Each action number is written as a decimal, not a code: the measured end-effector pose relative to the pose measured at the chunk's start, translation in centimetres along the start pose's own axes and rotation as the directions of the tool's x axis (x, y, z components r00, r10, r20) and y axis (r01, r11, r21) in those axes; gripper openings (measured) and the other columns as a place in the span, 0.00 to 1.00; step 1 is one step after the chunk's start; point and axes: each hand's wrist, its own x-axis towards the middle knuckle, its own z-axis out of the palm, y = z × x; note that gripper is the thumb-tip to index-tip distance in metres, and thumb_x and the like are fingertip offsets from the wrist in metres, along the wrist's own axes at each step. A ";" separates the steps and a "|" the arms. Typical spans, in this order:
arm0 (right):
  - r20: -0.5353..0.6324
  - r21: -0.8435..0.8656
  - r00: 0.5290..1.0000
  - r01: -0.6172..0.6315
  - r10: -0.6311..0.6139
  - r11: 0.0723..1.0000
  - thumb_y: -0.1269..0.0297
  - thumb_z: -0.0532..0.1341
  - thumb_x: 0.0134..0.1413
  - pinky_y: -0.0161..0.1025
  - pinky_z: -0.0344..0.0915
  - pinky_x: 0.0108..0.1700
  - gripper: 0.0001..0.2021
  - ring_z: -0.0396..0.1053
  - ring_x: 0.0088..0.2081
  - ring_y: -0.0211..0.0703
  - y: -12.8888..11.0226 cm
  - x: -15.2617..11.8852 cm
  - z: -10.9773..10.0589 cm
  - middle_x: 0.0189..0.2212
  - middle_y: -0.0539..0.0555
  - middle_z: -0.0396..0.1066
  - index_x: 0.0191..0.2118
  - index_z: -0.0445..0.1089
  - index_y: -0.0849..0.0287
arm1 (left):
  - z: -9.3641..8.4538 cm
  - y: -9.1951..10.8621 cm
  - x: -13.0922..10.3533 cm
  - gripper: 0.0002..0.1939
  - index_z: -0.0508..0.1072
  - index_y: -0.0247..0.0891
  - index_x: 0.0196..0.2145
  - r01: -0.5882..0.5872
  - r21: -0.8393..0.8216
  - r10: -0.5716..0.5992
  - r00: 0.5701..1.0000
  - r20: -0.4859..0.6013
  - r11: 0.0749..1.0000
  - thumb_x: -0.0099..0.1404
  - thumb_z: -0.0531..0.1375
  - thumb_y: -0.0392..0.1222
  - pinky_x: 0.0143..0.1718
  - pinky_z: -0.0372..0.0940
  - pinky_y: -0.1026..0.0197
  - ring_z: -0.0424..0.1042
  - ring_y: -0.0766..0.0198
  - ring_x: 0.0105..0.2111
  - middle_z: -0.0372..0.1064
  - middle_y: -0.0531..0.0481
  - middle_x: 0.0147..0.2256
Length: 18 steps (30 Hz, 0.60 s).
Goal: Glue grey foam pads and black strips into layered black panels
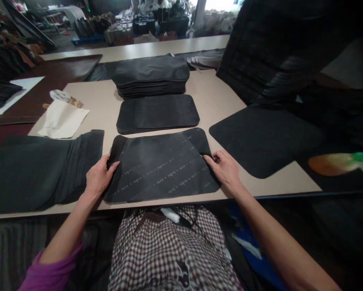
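Note:
A black sheet with rounded corners and slanting rows of pale print [163, 169] lies at the table's front edge. My left hand [98, 176] pinches its left edge, thumb on top and fingers underneath. At the opposite edge my right hand [225, 167] grips it the same way, and the sheet curls slightly there. Just behind it sits a low stack of plain black pieces [158, 112]. Farther back is a taller stack of similar black pieces [151, 72].
Overlapping black sheets [26, 169] cover the left side. A cream cloth [62, 119] lies beyond them. On the right are another black sheet [266, 137], a tall dark pile [269, 48] and a blurred orange object [328, 163]. The tabletop [293, 178] is beige.

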 end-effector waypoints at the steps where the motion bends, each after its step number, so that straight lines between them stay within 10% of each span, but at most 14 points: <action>1: 0.002 0.000 1.000 0.003 -0.003 1.000 0.42 0.56 0.65 0.41 0.56 0.34 0.21 0.65 0.32 0.45 0.0 0.0 0.0 0.30 0.52 0.68 0.30 0.64 0.54 | -0.1 0.0 -0.1 0.28 0.67 0.39 0.60 0.005 0.008 -0.005 1.000 0.004 1.000 0.71 0.55 0.60 0.37 0.64 0.57 0.77 0.45 0.43 0.77 0.39 0.47; 18: 0.013 0.005 1.000 -0.013 0.012 1.000 0.44 0.58 0.65 0.41 0.55 0.34 0.19 0.66 0.35 0.45 -0.3 -0.3 0.1 0.32 0.51 0.69 0.31 0.66 0.54 | -0.1 -0.1 -0.7 0.27 0.66 0.40 0.60 0.019 0.044 -0.020 1.000 0.024 0.999 0.72 0.54 0.60 0.34 0.62 0.58 0.77 0.47 0.41 0.78 0.41 0.44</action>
